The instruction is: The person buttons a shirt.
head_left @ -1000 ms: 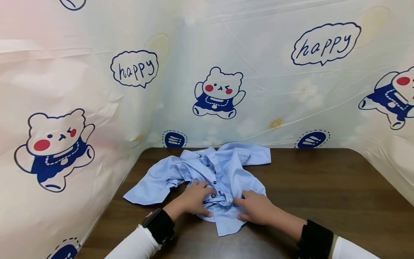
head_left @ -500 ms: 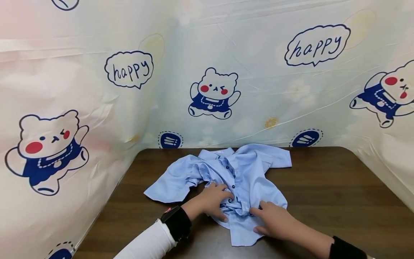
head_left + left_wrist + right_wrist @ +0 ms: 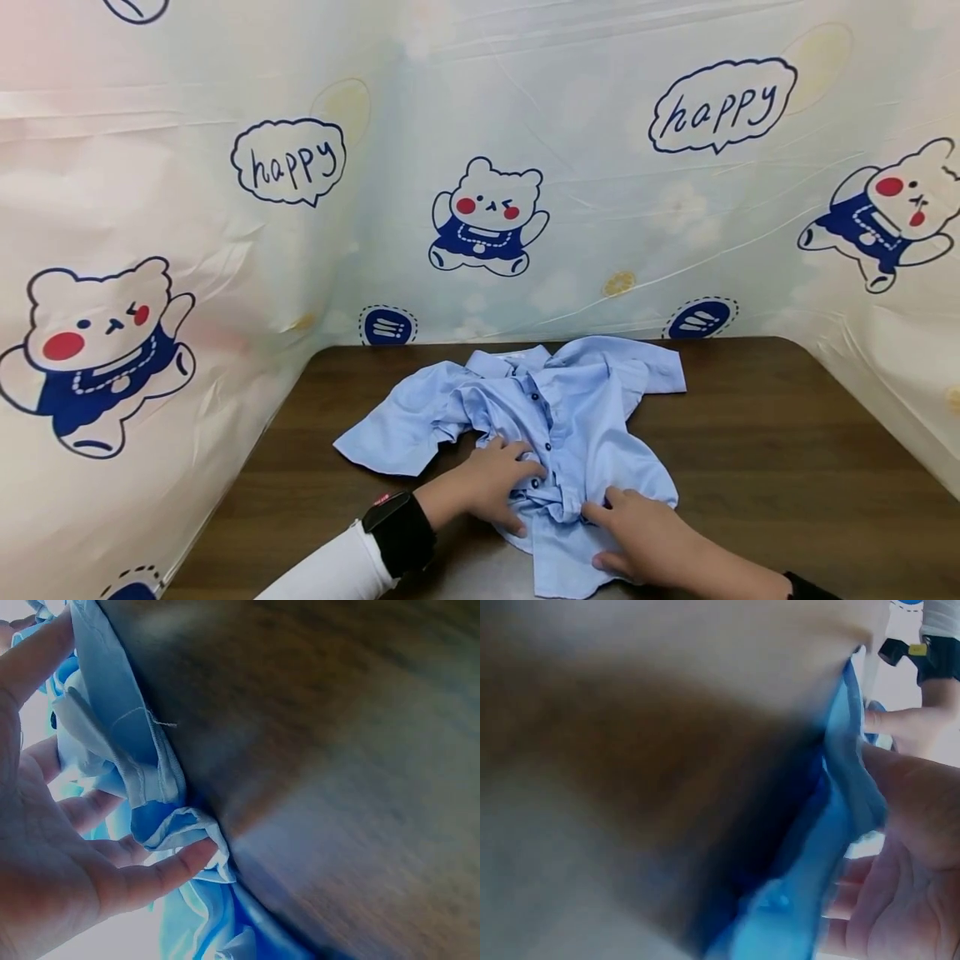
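Note:
A light blue short-sleeved shirt (image 3: 615, 433) lies rumpled on the dark wooden table, its dark-buttoned front facing up. Its collar (image 3: 517, 360) points to the far side, and its lower part is bunched. My left hand (image 3: 497, 483) rests on the left of this bunched part with fingers spread. In the left wrist view the shirt's hem (image 3: 112, 697) runs past the left fingers (image 3: 161, 877), which touch the folds. My right hand (image 3: 645, 533) lies on the lower right of the shirt, thumb and fingers apart. The right wrist view shows the cloth (image 3: 844, 787) along the right thumb.
The brown table (image 3: 765, 467) extends on both sides of the shirt. A pale curtain (image 3: 600, 208) printed with bears and "happy" bubbles hangs behind and to the sides. A black wrist strap (image 3: 401, 533) and white sleeve (image 3: 330, 571) cover the left forearm.
Both hands and the shirt have shifted right across the table. Over the last half second, the shirt's lower part has slid nearer to me with the hands, while the collar has barely moved.

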A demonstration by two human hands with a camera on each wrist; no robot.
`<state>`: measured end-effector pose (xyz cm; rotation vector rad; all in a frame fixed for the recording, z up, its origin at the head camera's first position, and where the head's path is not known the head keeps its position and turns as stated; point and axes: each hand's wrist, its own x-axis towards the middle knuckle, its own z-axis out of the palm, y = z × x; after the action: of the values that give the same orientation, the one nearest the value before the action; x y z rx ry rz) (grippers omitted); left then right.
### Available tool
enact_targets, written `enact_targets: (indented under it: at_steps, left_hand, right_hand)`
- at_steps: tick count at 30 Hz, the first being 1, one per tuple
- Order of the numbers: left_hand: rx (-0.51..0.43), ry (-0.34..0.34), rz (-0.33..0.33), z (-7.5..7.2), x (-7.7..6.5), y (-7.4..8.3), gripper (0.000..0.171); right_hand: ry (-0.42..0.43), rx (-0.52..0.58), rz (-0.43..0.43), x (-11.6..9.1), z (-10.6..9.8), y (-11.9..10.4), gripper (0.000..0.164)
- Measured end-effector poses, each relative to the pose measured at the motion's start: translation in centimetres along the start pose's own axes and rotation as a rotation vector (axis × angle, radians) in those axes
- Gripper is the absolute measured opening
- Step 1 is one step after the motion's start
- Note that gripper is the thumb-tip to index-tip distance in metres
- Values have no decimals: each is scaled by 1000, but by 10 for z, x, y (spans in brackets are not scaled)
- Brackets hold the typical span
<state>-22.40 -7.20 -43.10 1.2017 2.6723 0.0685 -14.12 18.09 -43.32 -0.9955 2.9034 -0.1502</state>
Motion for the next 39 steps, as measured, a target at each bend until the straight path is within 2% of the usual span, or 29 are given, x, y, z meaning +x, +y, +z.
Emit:
enact_targets:
  at_steps: [2, 4, 6, 7, 8, 10, 12, 13, 15, 17, 18, 21, 24, 27, 30, 33, 39]
  left_hand:
    - [-56, 27, 25, -4, -3, -5, 77]
    - [-148, 85, 53, -12, -9, -13, 77]
    - [-238, 187, 45, -23, -17, -24, 71]
    - [-275, 250, 18, -29, -22, -31, 66]
    - [-293, 317, -24, -35, -26, -38, 59]
    - [-288, 437, -164, -43, -35, -54, 46]
    - [-257, 482, -353, -47, -45, -71, 40]
    - [-250, 471, -444, -48, -50, -80, 37]
    - [-234, 390, -599, -48, -57, -94, 34]
    - [-244, 277, -693, -45, -63, -105, 32]
    - [-244, 226, -716, -43, -65, -110, 30]
    - [-246, 122, -725, -37, -67, -117, 28]
    - [-219, 87, -696, -28, -65, -118, 31]
    - [-208, 78, -674, -19, -59, -121, 41]
    - [-197, 88, -664, -13, -55, -129, 48]
    - [-199, 103, -652, -12, -52, -142, 51]
    - [-279, 129, -594, -18, -48, -173, 49]
  right_hand:
    - [21, 27, -33, 1, -7, 6, 49]
    - [44, 98, -66, 2, -21, 16, 47]
    - [101, 190, -96, 5, -39, 32, 42]
    - [142, 227, -104, 7, -49, 42, 38]
    - [178, 263, -92, 10, -60, 53, 34]
    - [263, 302, -43, 18, -75, 77, 29]
    - [339, 290, 34, 29, -82, 103, 28]
    - [357, 278, 82, 35, -83, 117, 29]
    - [362, 251, 167, 49, -81, 144, 34]
    - [343, 239, 232, 64, -75, 170, 37]
    - [335, 246, 256, 70, -71, 181, 37]
    - [307, 285, 323, 86, -56, 208, 37]
    - [236, 315, 388, 93, -42, 221, 40]
    - [145, 294, 438, 91, -34, 226, 42]
    - [89, 265, 476, 85, -31, 227, 45]
    - [65, 255, 510, 78, -30, 229, 49]
    - [39, 234, 552, 68, -34, 235, 61]
